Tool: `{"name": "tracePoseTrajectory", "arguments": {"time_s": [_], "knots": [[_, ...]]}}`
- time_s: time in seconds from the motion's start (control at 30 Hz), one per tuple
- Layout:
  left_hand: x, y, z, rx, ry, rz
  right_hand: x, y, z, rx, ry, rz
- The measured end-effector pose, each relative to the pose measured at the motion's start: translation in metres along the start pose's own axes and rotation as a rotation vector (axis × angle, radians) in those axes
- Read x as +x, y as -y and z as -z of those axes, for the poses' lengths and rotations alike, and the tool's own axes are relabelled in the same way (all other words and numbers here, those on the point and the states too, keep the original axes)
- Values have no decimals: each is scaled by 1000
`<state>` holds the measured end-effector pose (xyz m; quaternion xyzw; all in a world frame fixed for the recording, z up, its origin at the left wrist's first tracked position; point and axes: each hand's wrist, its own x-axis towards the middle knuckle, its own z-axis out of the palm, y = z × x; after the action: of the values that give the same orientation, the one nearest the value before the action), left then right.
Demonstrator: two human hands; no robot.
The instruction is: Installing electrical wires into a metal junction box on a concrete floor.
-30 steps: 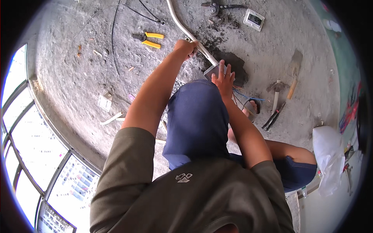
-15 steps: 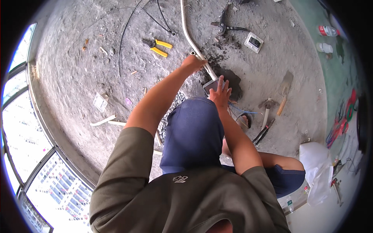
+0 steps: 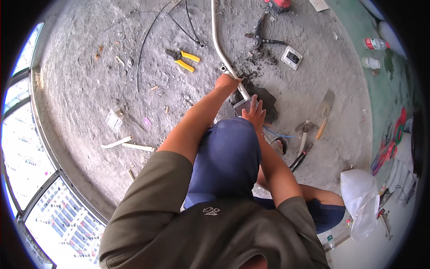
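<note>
My left hand [image 3: 227,84] is closed round a white plastic pipe [image 3: 218,42] that runs down from the top of the view. Beside that hand, the round open end of another short pipe [image 3: 223,68] shows. The long pipe's near end meets a grey square box [image 3: 241,106] in a dark patch of the floor. My right hand [image 3: 255,116] lies on the box with its fingers stretched out and apart. My right hand and my raised knee hide part of the box. Thin blue wires [image 3: 281,135] stick out just right of my right wrist.
Yellow-handled pliers [image 3: 182,59] and black cable [image 3: 142,49] lie left of the pipe. To the right are black cutters [image 3: 257,36], a switch plate [image 3: 291,58], a trowel [image 3: 325,114] and a hammer [image 3: 304,134]. A white sack [image 3: 359,197] stands lower right.
The view has shifted a little, so the floor and tools sit slightly lower. My left hand still grips the pipe and my right hand stays on the box.
</note>
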<state>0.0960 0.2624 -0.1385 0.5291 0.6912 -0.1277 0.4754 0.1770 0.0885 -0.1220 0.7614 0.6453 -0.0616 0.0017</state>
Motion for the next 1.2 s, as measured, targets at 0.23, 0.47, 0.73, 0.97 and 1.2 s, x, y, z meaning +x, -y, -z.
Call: {"name": "tracePoseTrajectory", "arguments": {"time_s": [0.23,0.47,0.73,0.97,1.2], "knots": [[-3,-7,10,-38,71,2,-2,-5,-7,-45,-78,43],[4,2,5,-3,66,-44,-4,-4,1,-56,-19,74],[4,-2,4,-16,53,-51,-2,-8,7,5,-35,50],[1,-3,7,-31,59,-29,14,-21,57,278,186,164],[3,-6,6,-21,61,1,31,-74,130,470,500,197]]}}
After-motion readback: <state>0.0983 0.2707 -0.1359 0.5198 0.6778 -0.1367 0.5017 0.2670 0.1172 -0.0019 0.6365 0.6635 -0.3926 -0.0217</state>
